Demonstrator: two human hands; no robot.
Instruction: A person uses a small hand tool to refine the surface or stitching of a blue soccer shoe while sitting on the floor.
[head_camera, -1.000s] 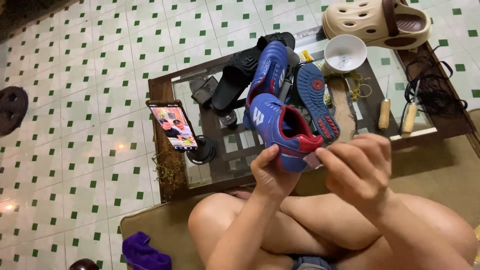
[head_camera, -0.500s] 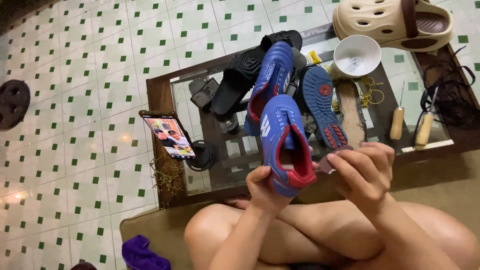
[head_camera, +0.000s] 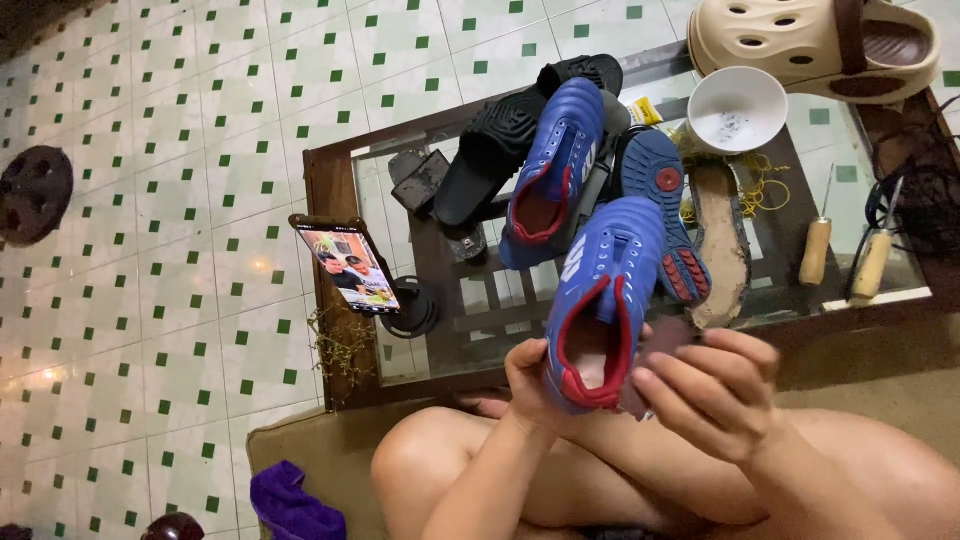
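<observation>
My left hand (head_camera: 535, 385) grips the heel of a blue sports shoe with red lining (head_camera: 605, 290), its opening facing me and the toe pointing away. My right hand (head_camera: 715, 390) is at the shoe's right side near the heel, fingers curled around a small piece of purplish sandpaper-like material (head_camera: 665, 345). A second blue shoe (head_camera: 550, 170) lies on the glass table (head_camera: 335, 170) beyond, beside a blue and red sole (head_camera: 670, 215) and a worn brown sole (head_camera: 722, 245).
Black sandals (head_camera: 500, 150), a white bowl (head_camera: 737, 108), two wooden-handled tools (head_camera: 815, 250) and a beige clog (head_camera: 815, 40) lie on the table. A phone on a stand (head_camera: 350, 268) is lit at its left edge. A purple cloth (head_camera: 290, 505) lies near my knee on the tiled floor.
The shoe has been turned from lying sideways to toe pointing away, opening toward me. Both hands stay on it, near the heel.
</observation>
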